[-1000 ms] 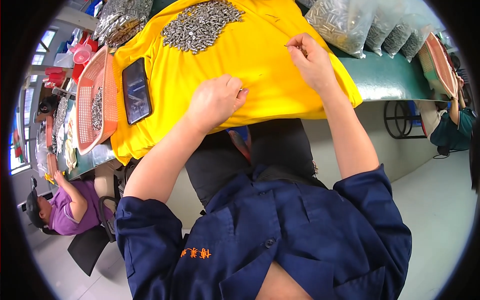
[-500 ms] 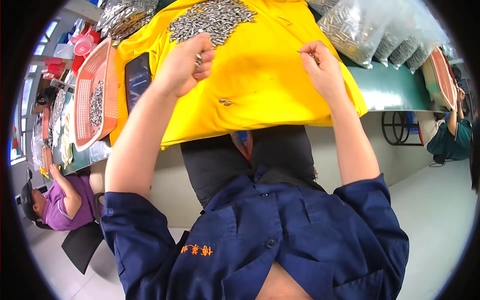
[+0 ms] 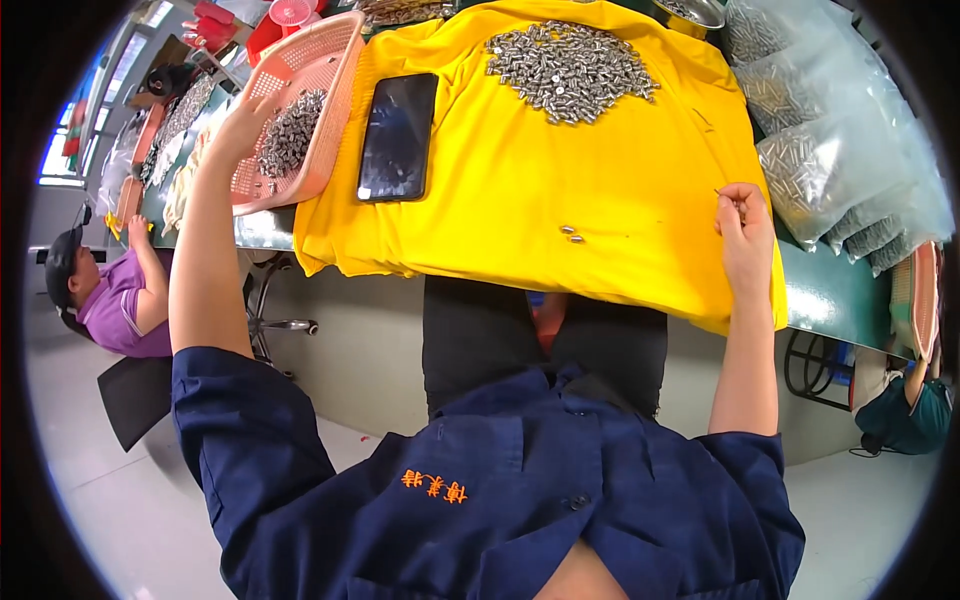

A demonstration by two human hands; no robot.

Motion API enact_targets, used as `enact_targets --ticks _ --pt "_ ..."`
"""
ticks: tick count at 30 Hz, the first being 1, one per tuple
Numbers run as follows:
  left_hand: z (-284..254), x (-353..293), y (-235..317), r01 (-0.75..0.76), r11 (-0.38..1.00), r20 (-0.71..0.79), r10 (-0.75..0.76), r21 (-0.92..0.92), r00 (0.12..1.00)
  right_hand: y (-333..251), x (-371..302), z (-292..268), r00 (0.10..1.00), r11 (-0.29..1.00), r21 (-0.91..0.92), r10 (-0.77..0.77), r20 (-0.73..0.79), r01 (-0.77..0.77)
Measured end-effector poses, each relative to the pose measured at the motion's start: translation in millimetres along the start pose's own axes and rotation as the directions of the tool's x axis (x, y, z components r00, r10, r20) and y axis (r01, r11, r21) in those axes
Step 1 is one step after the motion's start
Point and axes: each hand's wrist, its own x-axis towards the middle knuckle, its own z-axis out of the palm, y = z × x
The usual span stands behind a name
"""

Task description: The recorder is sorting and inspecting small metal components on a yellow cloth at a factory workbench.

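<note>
My left hand is over the left wall of a pink plastic basket, its fingers stretched out. A heap of small shiny metal parts lies inside the basket beside the fingers. My right hand is closed above the right side of a yellow cloth. A thin dark tip pokes out between its thumb and forefinger; the rest of what it holds is hidden. Two loose metal pieces rest near the cloth's front edge. Farther back on the cloth lies a large pile of short metal cylinders.
A black phone lies between the basket and the pile. Clear bags of metal parts crowd the right of the green table. A metal bowl stands at the back. One person sits at left, another at right.
My left hand has moved left from the cloth to the basket and opened; the metal pieces seen in it are gone from its fingers. My right hand stays closed over the cloth. The view has shifted left.
</note>
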Motion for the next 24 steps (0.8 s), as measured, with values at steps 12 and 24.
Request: enact_targets --ticks 12,24 --pt "73 -153 182 -0.851 0.436 0.106 0.899 -0.292 0.424 5 7 0 0.999 0.998 0.057 -0.033 -0.011 0.034" --pt "125 -188 190 -0.930 0.333 0.294 0.915 -0.156 0.278 2 4 2 0.991 0.989 0.068 -0.131 -0.038 0.133"
